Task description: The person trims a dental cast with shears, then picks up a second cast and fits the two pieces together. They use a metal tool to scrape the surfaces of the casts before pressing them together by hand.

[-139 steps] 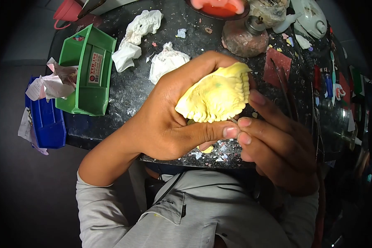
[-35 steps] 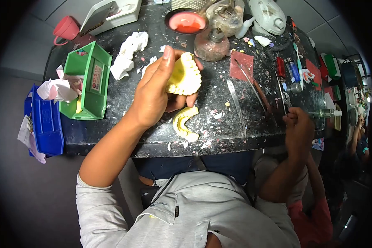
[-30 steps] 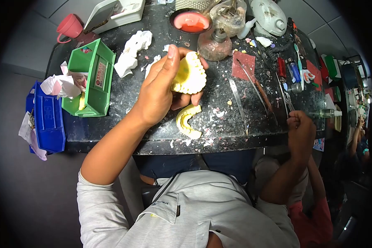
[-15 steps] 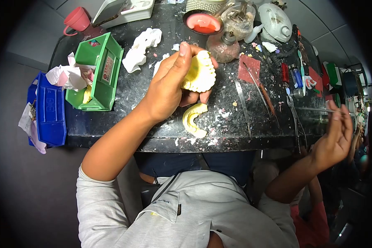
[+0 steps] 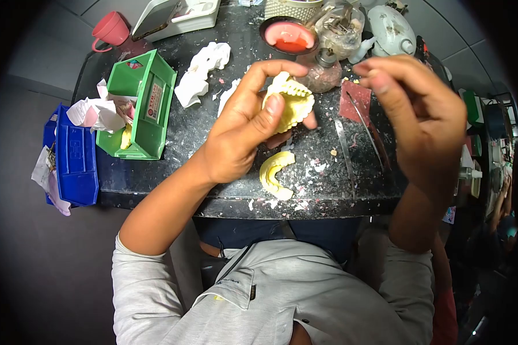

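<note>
A yellow plaster dental cast (image 5: 298, 106) with a row of teeth is gripped in my left hand (image 5: 244, 112), thumb on its near side and fingers around the far side. My right hand (image 5: 423, 106) is raised over the right of the bench, thumb and fingertips pinched together. Anything between those fingertips is too blurred to make out. Below the cast, a curved yellow plaster piece (image 5: 269, 174) lies near the bench's front edge.
On the black bench (image 5: 213, 198) are a metal spatula (image 5: 345, 155), a red wax sheet (image 5: 355, 102), a glass burner (image 5: 323, 73) and a bowl of pink wax (image 5: 289, 35). Crumpled tissue (image 5: 198, 75), a green bin (image 5: 155, 109) and a blue bin (image 5: 77, 158) stand left.
My right hand has swung up and left toward the cast; the thin rod seen in it earlier no longer shows. My left hand has tilted the cast, turning its hollow side into view.
</note>
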A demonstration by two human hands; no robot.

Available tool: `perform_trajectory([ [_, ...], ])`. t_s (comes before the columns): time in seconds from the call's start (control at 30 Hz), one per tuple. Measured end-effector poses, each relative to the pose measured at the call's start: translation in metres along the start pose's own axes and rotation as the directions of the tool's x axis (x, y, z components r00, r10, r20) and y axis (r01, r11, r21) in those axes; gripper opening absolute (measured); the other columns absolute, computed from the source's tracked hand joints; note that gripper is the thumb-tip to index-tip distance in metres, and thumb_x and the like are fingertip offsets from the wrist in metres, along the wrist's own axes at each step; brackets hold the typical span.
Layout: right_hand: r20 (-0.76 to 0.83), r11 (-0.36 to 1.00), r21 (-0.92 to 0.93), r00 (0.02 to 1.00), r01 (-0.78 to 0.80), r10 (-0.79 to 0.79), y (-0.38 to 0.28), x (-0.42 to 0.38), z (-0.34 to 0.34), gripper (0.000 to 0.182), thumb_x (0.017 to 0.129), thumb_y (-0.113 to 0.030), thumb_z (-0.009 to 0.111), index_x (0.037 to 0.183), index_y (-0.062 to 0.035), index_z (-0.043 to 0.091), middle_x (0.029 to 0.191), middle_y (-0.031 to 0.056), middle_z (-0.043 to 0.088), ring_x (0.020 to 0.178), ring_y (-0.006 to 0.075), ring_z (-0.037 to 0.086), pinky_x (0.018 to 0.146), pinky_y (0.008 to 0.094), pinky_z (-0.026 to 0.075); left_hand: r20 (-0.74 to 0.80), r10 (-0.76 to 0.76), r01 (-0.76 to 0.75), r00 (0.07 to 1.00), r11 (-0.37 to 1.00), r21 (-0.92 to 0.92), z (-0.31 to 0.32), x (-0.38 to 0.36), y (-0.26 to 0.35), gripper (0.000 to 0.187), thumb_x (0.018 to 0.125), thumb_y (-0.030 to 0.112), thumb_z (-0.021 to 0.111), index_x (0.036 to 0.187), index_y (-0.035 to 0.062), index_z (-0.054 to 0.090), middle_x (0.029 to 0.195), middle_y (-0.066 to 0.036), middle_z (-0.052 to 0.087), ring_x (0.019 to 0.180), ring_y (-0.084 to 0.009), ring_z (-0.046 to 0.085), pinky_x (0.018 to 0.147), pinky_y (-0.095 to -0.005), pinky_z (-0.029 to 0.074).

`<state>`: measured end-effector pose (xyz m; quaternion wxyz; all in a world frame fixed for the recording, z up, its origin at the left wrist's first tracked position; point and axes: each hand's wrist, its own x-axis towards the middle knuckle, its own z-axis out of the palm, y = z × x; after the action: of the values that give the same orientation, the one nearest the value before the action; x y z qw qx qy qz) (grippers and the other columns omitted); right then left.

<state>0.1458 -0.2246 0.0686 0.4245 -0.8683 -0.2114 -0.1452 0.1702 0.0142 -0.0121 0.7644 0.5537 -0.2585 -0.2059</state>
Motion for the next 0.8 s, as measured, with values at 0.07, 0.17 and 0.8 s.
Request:
perform_trajectory([
  [0.07,0.029,0.999,0.039,0.999,-0.034,0.033,0.011,-0.003,0.013,0.016,0.099,-0.003,0.064,0.109,0.0083,0.069,0.1,0.0132,0.072,0.092,0.015,0.068,0.082,0.0248,0.053,-0.008,0.029,-0.029,1.0,1.0,-0.01,0.003,0.002,-0.003,0.059,0.108,0.042,0.044,0.149,0.0013,0.032,0.113,-0.018,0.066,0.079,-0.0116,0.055,0.067,-0.0229,0.042],
  [0.17,0.084,0.951,0.213,0.974,-0.226,0.212,0.016,-0.011,0.022,0.017,0.097,-0.002,0.066,0.11,0.0073,0.07,0.101,0.0139,0.073,0.086,0.0138,0.068,0.075,0.0236,0.054,-0.011,0.028,-0.028,1.0,1.0,-0.002,0.007,0.0,-0.004,0.068,0.106,0.047,0.045,0.154,0.0013,0.029,0.125,-0.02,0.063,0.085,-0.0158,0.059,0.076,-0.0262,0.045],
  [0.8,0.066,0.983,-0.127,0.987,-0.134,0.143,0.01,-0.027,0.046,0.007,0.095,-0.004,0.069,0.097,0.0025,0.071,0.072,0.0052,0.062,0.06,0.0046,0.05,0.053,0.0233,0.038,-0.159,-0.184,0.138,0.97,0.955,-0.262,0.01,-0.002,-0.016,0.083,0.105,0.065,0.018,0.127,-0.0083,0.05,0.101,-0.018,0.067,0.079,-0.023,0.065,0.075,-0.0347,0.055],
])
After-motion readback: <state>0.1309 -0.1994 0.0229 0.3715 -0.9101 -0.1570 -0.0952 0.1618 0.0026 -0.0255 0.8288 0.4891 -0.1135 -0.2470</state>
